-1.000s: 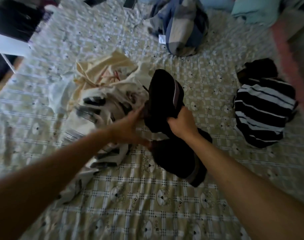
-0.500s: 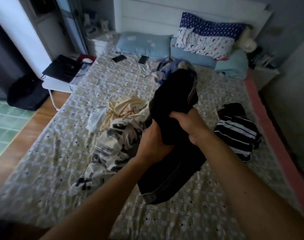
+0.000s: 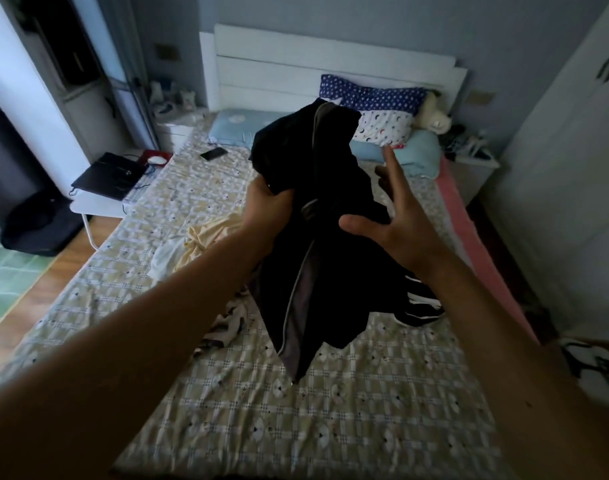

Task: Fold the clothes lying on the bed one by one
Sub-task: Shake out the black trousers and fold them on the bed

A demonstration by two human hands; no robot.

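Gripping black garment [image 3: 317, 216] alone, left hand [image 3: 268, 206]; right hand [image 3: 396, 226] released since, fingers now spread.

Dim room, daylight from the left, wide-angle bending at edges.

Single head-worn view, forward and down the bed [image 3: 296, 410] (headboard [image 3: 331, 64] far end).

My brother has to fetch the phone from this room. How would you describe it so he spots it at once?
From the white headboard, drop to the pale blue pillow nearest the desk. The phone lies on the sheet just before it: a flat, glossy black slab, not cloth.
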